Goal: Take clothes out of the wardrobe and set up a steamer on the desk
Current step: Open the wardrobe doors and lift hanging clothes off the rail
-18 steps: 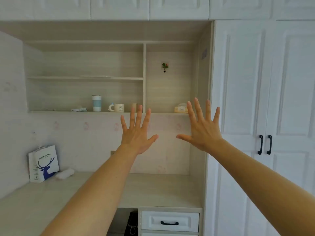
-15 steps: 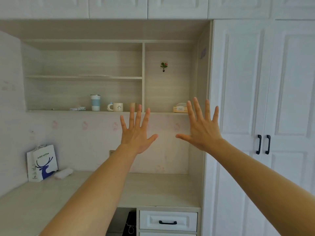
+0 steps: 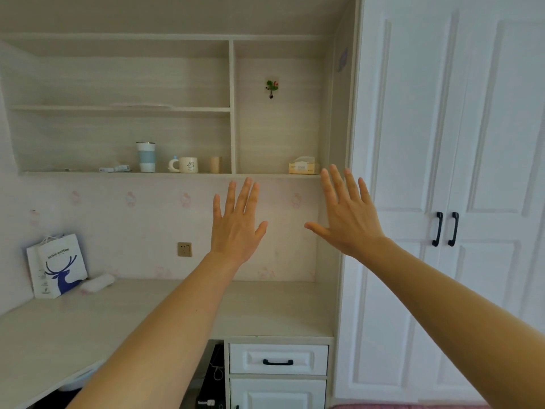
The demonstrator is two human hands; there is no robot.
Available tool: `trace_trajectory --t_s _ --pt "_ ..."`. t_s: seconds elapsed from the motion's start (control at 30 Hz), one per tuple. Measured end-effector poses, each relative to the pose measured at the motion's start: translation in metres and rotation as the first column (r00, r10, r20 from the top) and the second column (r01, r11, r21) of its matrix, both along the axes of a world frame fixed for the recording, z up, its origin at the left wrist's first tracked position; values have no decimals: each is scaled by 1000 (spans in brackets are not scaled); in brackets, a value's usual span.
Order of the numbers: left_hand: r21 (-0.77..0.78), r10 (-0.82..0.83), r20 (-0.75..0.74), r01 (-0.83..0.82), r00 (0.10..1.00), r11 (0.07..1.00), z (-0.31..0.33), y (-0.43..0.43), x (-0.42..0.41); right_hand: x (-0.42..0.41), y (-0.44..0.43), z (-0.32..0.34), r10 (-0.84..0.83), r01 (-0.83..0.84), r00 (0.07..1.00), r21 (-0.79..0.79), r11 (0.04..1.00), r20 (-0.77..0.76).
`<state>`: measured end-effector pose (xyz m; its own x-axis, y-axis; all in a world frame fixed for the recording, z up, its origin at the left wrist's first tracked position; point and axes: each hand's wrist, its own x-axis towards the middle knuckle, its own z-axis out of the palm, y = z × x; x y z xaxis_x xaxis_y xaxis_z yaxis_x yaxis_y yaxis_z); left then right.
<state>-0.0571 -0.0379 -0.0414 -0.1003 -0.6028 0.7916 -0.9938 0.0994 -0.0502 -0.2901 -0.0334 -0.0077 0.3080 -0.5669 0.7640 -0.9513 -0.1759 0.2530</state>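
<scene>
A white wardrobe (image 3: pixel 413 143) fills the right side, both doors closed, with two black handles (image 3: pixel 445 228) at the middle seam. A pale wooden desk (image 3: pixel 265 308) runs along the wall to its left. My left hand (image 3: pixel 236 225) and my right hand (image 3: pixel 348 214) are both raised in front of me, backs toward me, fingers spread, holding nothing. The right hand hovers beside the wardrobe's left edge. No clothes and no steamer are in sight.
A white paper bag with a blue deer (image 3: pixel 57 267) and a small white roll (image 3: pixel 97 283) stand at the desk's back left. A wall socket (image 3: pixel 184 249) sits above the desk. Shelves hold a tumbler (image 3: pixel 145 157), a mug (image 3: pixel 187 165) and a tissue box (image 3: pixel 303 166). White drawers (image 3: pixel 278 360) sit under the desk.
The view has dipped a little and drawn closer. Both hands stay raised and spread in nearly the same pose.
</scene>
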Motion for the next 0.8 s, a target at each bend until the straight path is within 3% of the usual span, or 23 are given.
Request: trace_trajectory --t_s 0.4,0.8 --pt "-104 -265 -110 254 958 962 -60 -116 -44 -36 -91 -56 -15 11 999 102 995 33" --pt "-27 -494 -206 499 845 866 -123 -254 -106 -85 -196 -116 -176 113 967 311 944 183"
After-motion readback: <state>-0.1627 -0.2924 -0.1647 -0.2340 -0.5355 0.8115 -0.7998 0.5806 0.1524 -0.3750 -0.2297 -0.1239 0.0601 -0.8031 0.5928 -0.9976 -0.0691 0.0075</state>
